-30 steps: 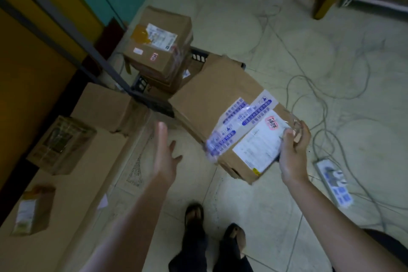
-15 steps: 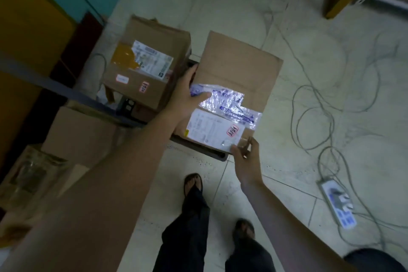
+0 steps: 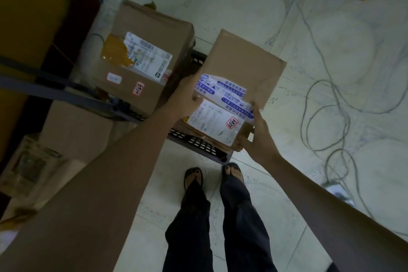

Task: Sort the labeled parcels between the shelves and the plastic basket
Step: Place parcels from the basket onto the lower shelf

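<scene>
Both hands on brown labeled parcel (image 3: 240, 66). Left hand (image 3: 185, 97) clasps its left edge, thumb over blue tape. Right hand (image 3: 258, 132) grips near right corner. Parcel over black plastic basket (image 3: 198, 144); resting or held clear, cannot tell. Second labeled parcel (image 3: 143, 68) just left. Grey shelf rail (image 3: 66, 95) at left.

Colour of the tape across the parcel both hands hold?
Tape on the parcel is white with blue printing; head view shows it best.
</scene>
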The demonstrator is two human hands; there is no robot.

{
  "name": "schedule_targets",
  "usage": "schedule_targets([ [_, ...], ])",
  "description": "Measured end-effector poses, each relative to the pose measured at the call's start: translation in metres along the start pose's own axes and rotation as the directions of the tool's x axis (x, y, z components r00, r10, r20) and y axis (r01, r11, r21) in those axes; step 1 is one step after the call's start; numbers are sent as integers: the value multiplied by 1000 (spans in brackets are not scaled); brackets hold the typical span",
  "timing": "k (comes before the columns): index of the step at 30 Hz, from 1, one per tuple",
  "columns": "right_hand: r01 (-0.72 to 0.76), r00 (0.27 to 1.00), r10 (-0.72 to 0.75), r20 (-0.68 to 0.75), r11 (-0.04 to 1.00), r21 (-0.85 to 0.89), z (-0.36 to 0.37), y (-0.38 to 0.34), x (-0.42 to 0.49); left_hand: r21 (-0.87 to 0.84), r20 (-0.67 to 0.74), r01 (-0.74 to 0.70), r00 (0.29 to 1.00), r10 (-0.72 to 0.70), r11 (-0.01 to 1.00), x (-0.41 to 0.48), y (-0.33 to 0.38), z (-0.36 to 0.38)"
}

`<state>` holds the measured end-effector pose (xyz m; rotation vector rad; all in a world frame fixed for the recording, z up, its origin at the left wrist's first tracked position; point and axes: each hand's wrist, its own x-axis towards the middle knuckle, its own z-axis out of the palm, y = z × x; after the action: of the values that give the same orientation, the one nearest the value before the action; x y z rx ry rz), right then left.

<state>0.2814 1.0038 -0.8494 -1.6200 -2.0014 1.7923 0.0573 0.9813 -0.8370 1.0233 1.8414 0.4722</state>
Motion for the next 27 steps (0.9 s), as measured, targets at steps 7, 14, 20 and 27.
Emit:
schedule_targets([
  [7, 144, 969, -232, -81, 803, -578, -6, -32, -14, 363, -198, -62, 970, 142, 930, -32, -9, 2],
  [14, 483, 873, -358, 331, 549, -682, 24, -59, -33, 284, -434, -13, 890, 141, 959, -113, -28, 6],
  [20, 662, 749, -408, 522, 431, -613, 100, -88, -86, 242, -507, 164, 861, -19, 956, -224, -91, 12],
  [27, 774, 619, -242, 747, 350, -528, 250, -96, -178, 8, -654, 369, 705, -274, 930, -400, -189, 31],
])
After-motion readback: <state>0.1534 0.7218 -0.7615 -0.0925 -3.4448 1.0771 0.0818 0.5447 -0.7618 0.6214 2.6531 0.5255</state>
